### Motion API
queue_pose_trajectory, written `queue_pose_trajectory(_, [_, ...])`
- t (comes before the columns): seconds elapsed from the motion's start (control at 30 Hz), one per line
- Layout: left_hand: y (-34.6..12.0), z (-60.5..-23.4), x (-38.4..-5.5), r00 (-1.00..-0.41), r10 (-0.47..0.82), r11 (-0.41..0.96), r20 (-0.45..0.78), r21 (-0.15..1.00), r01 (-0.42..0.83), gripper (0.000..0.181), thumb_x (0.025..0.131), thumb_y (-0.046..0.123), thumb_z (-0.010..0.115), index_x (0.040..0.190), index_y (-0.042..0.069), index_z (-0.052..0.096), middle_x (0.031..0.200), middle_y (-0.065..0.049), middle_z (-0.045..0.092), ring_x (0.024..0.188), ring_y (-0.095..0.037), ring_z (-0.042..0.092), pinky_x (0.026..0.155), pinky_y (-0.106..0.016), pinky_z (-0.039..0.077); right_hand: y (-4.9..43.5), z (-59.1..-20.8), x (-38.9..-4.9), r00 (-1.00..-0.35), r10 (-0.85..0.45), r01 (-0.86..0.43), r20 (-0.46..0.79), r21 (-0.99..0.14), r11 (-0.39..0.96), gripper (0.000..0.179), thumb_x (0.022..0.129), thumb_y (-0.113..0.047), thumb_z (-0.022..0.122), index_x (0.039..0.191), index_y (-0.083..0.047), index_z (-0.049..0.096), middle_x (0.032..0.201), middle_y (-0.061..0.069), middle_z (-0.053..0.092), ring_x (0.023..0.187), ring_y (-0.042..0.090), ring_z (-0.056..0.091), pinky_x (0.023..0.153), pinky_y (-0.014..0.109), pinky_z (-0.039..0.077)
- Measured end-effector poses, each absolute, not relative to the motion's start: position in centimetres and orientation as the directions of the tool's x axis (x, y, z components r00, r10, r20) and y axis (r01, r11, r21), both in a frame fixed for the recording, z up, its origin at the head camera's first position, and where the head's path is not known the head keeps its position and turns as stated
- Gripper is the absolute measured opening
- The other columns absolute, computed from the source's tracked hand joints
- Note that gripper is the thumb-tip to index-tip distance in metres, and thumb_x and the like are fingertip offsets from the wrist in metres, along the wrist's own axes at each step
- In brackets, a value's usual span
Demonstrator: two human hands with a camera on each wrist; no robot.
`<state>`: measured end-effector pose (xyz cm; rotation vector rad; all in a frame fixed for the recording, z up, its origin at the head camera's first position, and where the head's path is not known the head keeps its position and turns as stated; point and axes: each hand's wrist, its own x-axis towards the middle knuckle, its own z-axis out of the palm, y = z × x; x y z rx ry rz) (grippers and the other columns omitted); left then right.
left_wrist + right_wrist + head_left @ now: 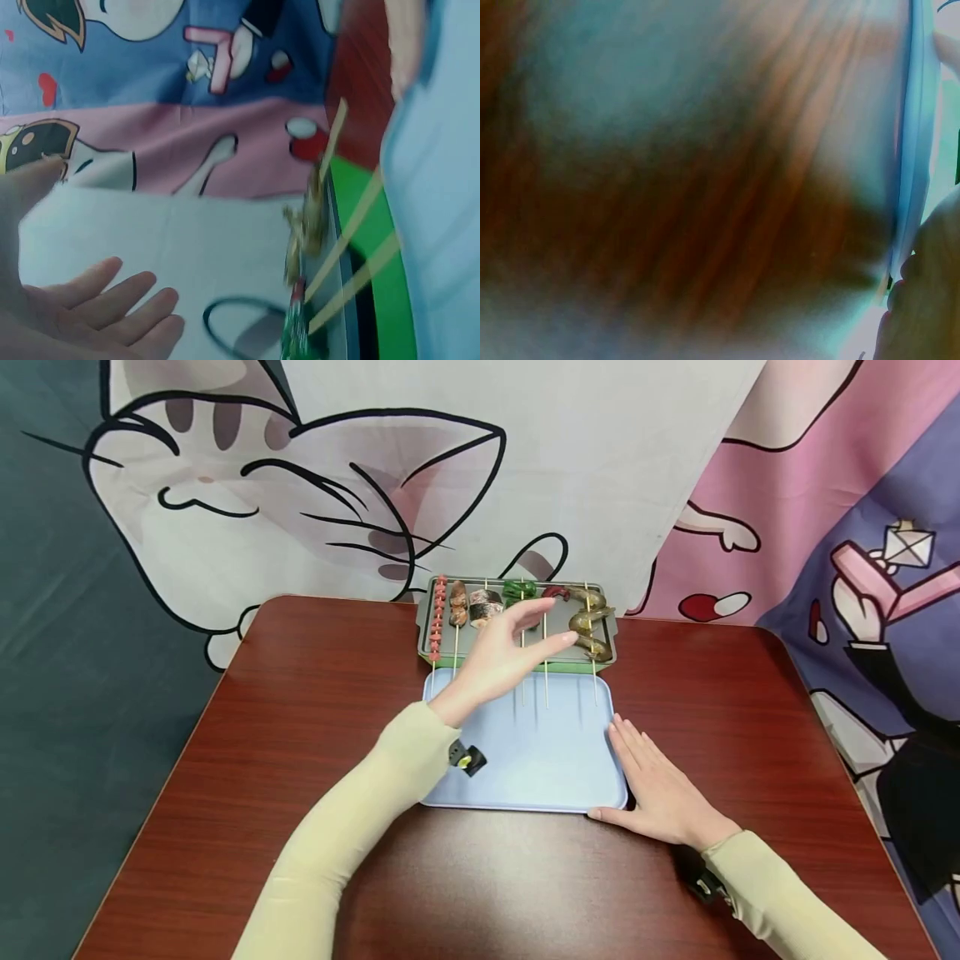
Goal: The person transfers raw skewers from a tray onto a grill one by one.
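My left hand [510, 647] hovers over a grey tray with green sides [558, 618], fingers and thumb spread apart with nothing between them. Several toy-like food skewers lie in that tray: a pink one [437, 618] at the left, a brown one [457, 603], a dark-edged pale slice [484, 607], a green piece [519, 590], a dark red piece [555, 592] and an olive-brown one [590, 622] at the right. Their sticks reach over a light blue tray [540, 760]. Along its right edge, my right hand [663, 793] rests with straight fingers touching the rim.
A reddish-brown wooden table [315, 693] carries both trays. Behind it hangs a cloth with a cartoon cat [225, 543], and a pink and blue printed cloth [787, 510] is at the right. The right wrist view is mostly blurred.
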<state>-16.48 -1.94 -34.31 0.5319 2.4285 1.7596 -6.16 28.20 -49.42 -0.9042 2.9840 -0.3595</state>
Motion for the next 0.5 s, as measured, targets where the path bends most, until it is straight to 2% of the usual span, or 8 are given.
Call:
queue_pose_trajectory(0.23, [-6.7,-35.7,-15.1,-0.932,0.281,0.441,0.23,0.831,0.339,0.076,0.089,0.055,0.074,0.154,0.026,0.046,0.153,0.008,0.048,0.138,-0.012,0.043,0.111,-0.044,0.041,28.3,-49.3,-6.1,-0.832,-0.551,-0.551,0.068,-0.219,0.805,0.12,0.083,-0.075,0.066,0.159,0.005,0.019,0.167,0.021,0.011,0.151,0.039,0.016,0.125,0.045,0.013])
queue_pose_trajectory(0.37, [-9.3,-37.3,-14.6,-0.925,0.298,0.51,0.234,0.78,0.362,0.085,0.089,0.059,0.072,0.159,0.026,0.037,0.162,0.008,0.032,0.148,-0.017,0.028,0.119,-0.048,0.029,28.5,-49.2,-6.1,-0.829,-0.555,-0.557,0.077,-0.213,0.803,0.119,0.083,-0.074,0.067,0.159,0.005,0.02,0.167,0.021,0.013,0.151,0.04,0.018,0.125,0.045,0.013])
queue_pose_trajectory(0.5, [-12.4,-38.8,-14.5,-0.918,0.329,0.623,0.22,0.68,0.386,0.096,0.089,0.065,0.068,0.163,0.021,0.026,0.167,0.003,0.019,0.153,-0.019,0.013,0.125,-0.044,0.016,28.6,-49.1,-6.1,-0.827,-0.556,-0.561,0.087,-0.202,0.803,0.12,0.082,-0.073,0.069,0.159,0.005,0.022,0.166,0.021,0.014,0.15,0.04,0.019,0.125,0.045,0.014])
